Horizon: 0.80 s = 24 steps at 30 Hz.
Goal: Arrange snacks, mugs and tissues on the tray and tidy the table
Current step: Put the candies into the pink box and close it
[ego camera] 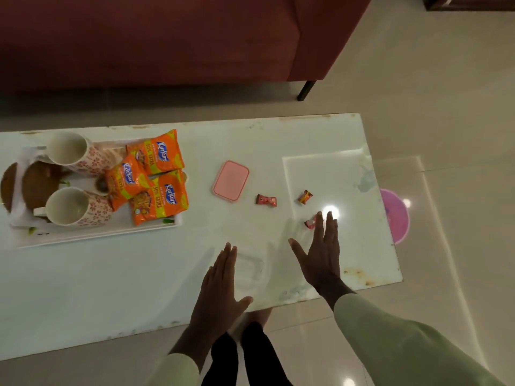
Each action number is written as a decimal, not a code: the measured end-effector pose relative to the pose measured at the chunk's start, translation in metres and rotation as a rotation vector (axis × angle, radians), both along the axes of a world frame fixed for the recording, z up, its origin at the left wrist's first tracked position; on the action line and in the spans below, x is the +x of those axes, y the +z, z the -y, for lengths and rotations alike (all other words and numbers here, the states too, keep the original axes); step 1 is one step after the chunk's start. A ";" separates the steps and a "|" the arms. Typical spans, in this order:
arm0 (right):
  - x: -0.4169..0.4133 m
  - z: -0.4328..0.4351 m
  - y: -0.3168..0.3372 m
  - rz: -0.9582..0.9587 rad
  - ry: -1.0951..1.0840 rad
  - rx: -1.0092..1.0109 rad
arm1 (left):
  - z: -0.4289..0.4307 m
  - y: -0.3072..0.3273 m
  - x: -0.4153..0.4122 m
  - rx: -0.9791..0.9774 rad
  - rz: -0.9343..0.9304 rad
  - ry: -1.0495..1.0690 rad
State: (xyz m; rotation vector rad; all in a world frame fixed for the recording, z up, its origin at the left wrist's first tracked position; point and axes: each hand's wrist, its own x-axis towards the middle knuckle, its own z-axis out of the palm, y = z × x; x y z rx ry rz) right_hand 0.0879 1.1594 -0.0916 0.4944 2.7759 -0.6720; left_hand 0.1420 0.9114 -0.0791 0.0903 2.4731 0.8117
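On the left of the white table (pixel 111 288) a white tray (pixel 111 235) holds two floral mugs (pixel 73 154) (pixel 75 207), three orange snack packets (pixel 160 188) and brown round coasters (pixel 39 188). A pink lid (pixel 230 180) lies mid-table. Three small candies lie to its right: a red one (pixel 266 200), an orange one (pixel 305 196) and a pink one (pixel 310 223). My right hand (pixel 323 254) is flat and open, its fingertips beside the pink candy. My left hand (pixel 220 285) is open, next to a clear plastic container (pixel 250 270) between the hands.
A maroon sofa (pixel 167 37) stands beyond the table, with a dark leg (pixel 306 90) at its right. A pink round bin (pixel 397 215) sits on the floor past the table's right edge. My legs (pixel 245 358) are at the near edge.
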 end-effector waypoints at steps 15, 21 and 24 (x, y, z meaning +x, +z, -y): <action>-0.064 0.021 -0.064 -0.058 -0.090 -0.101 | 0.008 -0.026 -0.034 0.102 -0.110 0.032; -0.093 0.049 -0.072 -0.132 0.103 -0.081 | 0.006 -0.023 -0.046 0.117 -0.180 0.236; -0.108 0.063 -0.075 -0.161 0.161 -0.061 | 0.007 -0.024 -0.051 0.126 -0.190 0.307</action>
